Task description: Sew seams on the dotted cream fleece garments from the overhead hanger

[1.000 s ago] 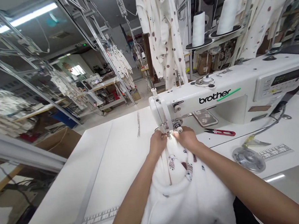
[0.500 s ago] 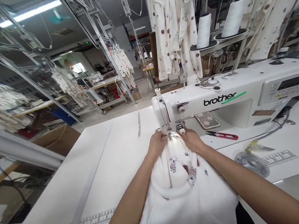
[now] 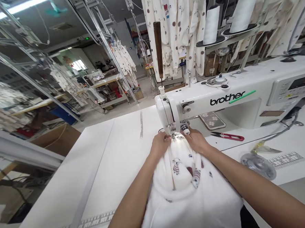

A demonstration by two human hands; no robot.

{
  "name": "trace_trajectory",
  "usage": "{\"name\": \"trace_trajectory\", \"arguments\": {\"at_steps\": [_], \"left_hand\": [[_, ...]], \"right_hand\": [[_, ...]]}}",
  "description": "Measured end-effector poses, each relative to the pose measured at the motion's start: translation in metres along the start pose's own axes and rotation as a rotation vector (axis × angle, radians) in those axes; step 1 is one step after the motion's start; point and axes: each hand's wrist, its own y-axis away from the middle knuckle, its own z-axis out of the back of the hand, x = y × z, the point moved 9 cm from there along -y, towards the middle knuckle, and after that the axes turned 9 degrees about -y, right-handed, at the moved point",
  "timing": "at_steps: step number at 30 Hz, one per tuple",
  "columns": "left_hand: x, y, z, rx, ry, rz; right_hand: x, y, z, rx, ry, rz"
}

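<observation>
The white printed fleece garment (image 3: 188,191) is pinched by the left hand (image 3: 160,145) and right hand (image 3: 197,142) under the sewing machine (image 3: 231,102) needle.

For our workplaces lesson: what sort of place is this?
Probably a garment factory: a Brother sewing machine, where the left hand and right hand hold a fleece garment at the needle, thread cones behind it, and printed garments hanging overhead.
</observation>
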Motion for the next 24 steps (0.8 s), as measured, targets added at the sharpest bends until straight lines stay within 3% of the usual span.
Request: {"name": "trace_trajectory", "arguments": {"at_steps": [16, 24], "left_hand": [[0.003, -0.001, -0.002, 0.024, 0.035, 0.017], [0.000, 0.007, 0.005, -0.030, 0.005, 0.001]], "right_hand": [[0.000, -0.001, -0.003, 0.073, 0.020, -0.022], [0.016, 0.009, -0.003, 0.110, -0.020, 0.090]]}}
